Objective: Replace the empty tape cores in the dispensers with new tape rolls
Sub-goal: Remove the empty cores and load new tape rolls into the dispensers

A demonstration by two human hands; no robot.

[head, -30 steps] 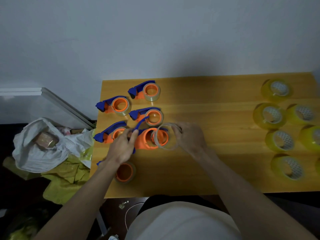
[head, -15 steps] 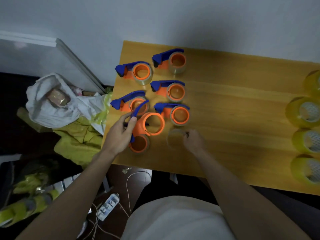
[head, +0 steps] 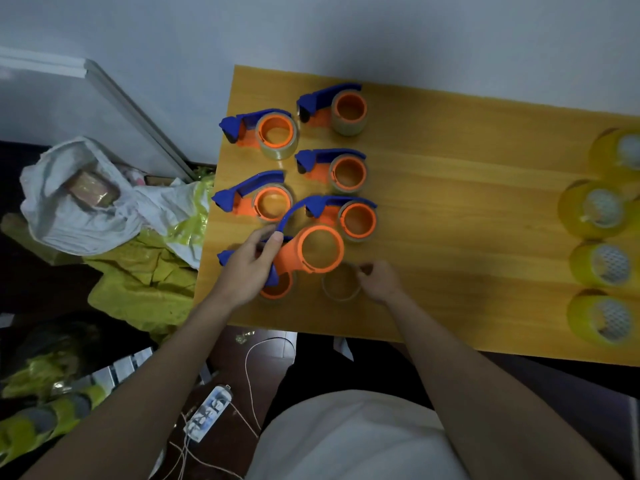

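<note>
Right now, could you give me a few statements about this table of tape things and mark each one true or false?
1. The left hand holds an orange and blue dispenser whose hub has no roll on it. True.
2. The right hand is picking up a yellow tape roll. False: its fingers pinch a clear empty core near the table's front edge.
3. The yellow tape rolls sit at the right end of the wooden table. True.
4. The table is pushed against a brick wall. False: the wall is plain and pale.
</note>
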